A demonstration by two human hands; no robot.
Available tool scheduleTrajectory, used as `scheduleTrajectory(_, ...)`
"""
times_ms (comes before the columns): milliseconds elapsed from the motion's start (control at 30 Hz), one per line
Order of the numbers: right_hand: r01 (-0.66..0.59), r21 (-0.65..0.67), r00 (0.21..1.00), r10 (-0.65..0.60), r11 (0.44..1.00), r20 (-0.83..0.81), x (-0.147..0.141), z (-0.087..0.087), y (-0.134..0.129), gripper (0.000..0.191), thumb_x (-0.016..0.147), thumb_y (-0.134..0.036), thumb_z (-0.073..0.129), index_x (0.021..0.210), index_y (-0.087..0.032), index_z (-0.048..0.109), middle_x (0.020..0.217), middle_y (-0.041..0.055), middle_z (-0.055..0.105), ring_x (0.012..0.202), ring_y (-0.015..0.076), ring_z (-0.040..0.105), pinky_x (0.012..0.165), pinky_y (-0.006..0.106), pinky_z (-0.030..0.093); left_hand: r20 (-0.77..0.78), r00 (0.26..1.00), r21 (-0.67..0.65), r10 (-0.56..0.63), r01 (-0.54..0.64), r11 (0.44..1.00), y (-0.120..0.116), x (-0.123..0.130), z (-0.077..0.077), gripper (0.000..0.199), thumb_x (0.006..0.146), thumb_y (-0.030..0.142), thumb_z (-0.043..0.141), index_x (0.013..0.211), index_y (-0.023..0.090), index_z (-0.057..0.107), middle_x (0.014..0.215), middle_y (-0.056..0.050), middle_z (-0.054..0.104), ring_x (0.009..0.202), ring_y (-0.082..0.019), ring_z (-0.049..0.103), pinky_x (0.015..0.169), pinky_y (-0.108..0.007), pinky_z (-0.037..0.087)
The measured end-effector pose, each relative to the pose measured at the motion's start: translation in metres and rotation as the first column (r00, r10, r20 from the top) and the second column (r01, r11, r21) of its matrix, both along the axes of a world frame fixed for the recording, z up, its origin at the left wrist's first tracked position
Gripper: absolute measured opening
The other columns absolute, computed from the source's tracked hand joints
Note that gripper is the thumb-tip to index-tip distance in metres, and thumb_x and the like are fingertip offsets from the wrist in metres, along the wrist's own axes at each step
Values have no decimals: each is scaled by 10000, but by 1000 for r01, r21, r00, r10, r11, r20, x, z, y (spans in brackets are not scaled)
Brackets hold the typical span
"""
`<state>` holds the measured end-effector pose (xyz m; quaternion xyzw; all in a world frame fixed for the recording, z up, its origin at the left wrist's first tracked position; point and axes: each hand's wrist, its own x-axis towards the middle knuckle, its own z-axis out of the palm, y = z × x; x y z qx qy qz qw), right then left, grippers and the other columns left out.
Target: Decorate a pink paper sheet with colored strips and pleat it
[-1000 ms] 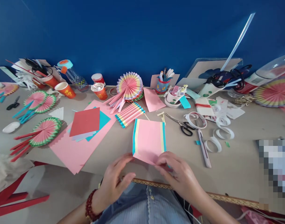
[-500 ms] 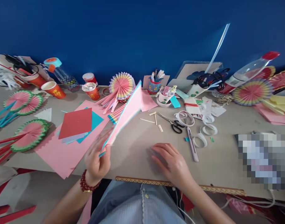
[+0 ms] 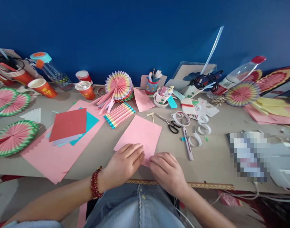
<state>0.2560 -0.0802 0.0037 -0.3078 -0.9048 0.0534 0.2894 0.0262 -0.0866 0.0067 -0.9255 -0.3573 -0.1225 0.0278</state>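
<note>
A square sheet of pink paper lies flat on the grey table, one corner toward me. My left hand rests palm down on its near left part, the fingers stretched out side by side. At the near right edge is my right hand, its fingers curled at the paper; what lies under the fingertips is hidden. Just beyond the sheet sits a pleated strip in pink, yellow and blue. Scissors with black handles lie to the right of the sheet.
At left, a red square tops blue sheets on a large pink sheet. Paper fans, cups and bottles line the back. Right of the scissors are tape rolls and a cutter.
The paper held up in my left hand now lies flat on the table. My left hand has come down and right, onto it, and my right hand has met its near edge. The view has shifted right.
</note>
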Motion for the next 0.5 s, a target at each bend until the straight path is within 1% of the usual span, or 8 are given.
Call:
scheduleTrajectory(67, -21, -36, 1000, 21, 999, -21, 6, -5, 5, 184, 924, -79, 539, 1014, -204, 640, 959, 54, 732, 861, 188, 636, 754, 333, 509, 1, 1000, -5, 5, -5, 1000, -1, -10, -3, 340, 999, 151, 423, 1305, 112, 565, 1389, -149, 558, 1309, -276, 490, 1079, -447, 446)
scheduleTrajectory(133, -43, -71, 998, 41, 997, -39, 15, -10, 9, 190, 936, -85, 518, 1026, -200, 639, 968, 62, 727, 876, 183, 640, 777, 327, 525, 20, 999, -7, 41, -41, 999, -3, -23, -5, 332, 1002, 145, 408, 1286, 138, 581, 1361, -130, 581, 1262, -264, 520, 1050, -436, 459)
scheduleTrajectory(200, -54, -89, 998, 52, 995, -31, 23, -14, 11, 187, 945, -96, 510, 1029, -199, 641, 973, 65, 726, 895, 185, 643, 801, 331, 533, 48, 997, 9, 68, -68, 998, -7, -34, -7, 312, 998, 133, 412, 1237, 162, 610, 1282, -104, 630, 1175, -248, 563, 997, -414, 481)
scheduleTrajectory(267, -52, -102, 999, 53, 993, 10, 27, -17, 11, 180, 949, -115, 511, 1034, -199, 647, 994, 72, 724, 925, 195, 645, 821, 346, 536, 67, 996, 2, 57, -58, 998, -12, -40, -9, 295, 986, 111, 426, 1187, 180, 631, 1182, -85, 666, 1084, -224, 592, 945, -383, 495)
scheduleTrajectory(400, -81, -115, 989, 94, 990, 114, 27, -21, 9, 174, 944, -133, 521, 1013, -207, 662, 1026, 72, 718, 971, 206, 640, 855, 362, 531, 68, 998, -73, 16, -11, 997, -19, -37, -12, 282, 970, 93, 436, 1149, 189, 631, 1043, -72, 667, 960, -199, 602, 876, -353, 503)
scheduleTrajectory(500, -99, -108, 984, 114, 989, 134, 25, -21, 9, 190, 947, -113, 511, 987, -212, 668, 996, 57, 717, 946, 197, 637, 858, 353, 522, 50, 998, -134, 33, -26, 991, -19, -32, -13, 241, 978, 108, 434, 1105, 178, 627, 988, -67, 651, 896, -200, 581, 817, -353, 489)
